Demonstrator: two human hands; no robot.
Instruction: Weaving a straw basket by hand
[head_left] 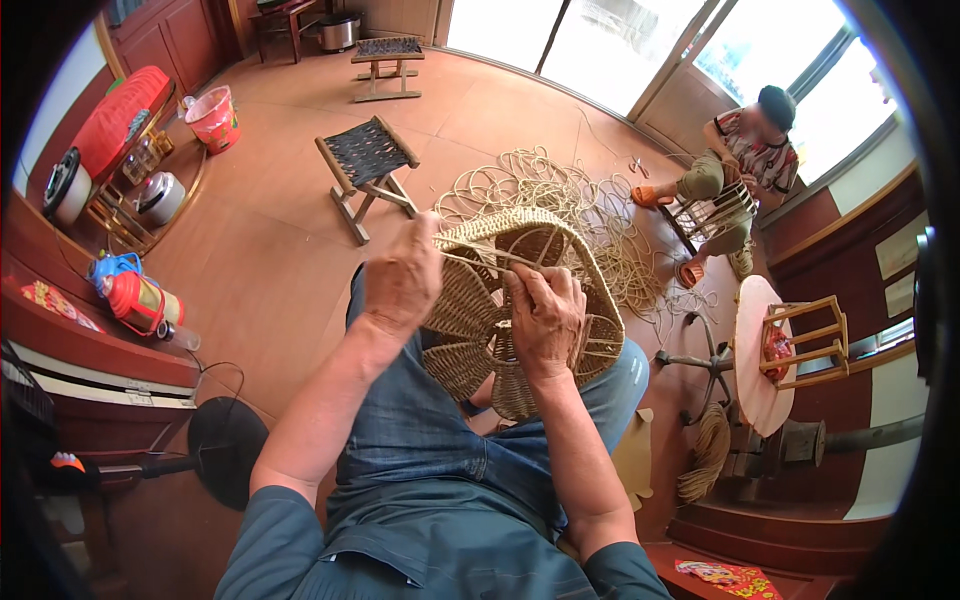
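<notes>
A tan woven piece [460,305] with petal-shaped panels and a braided rim rests across my lap in the head view. My left hand [403,275] is closed on a pale cord [470,243] at the piece's upper left, its fingertips partly hidden. My right hand [545,315] lies over the middle right of the weave, fingers curled and pinching the cord where it crosses the panels.
Loose cord coils [620,235] spread on the floor beyond my knees. A co-worker [750,160] works at a wooden frame at right. A folding stool [365,155] stands ahead, a round pink table [752,390] at right, thermoses [150,305] and a bucket [210,120] at left.
</notes>
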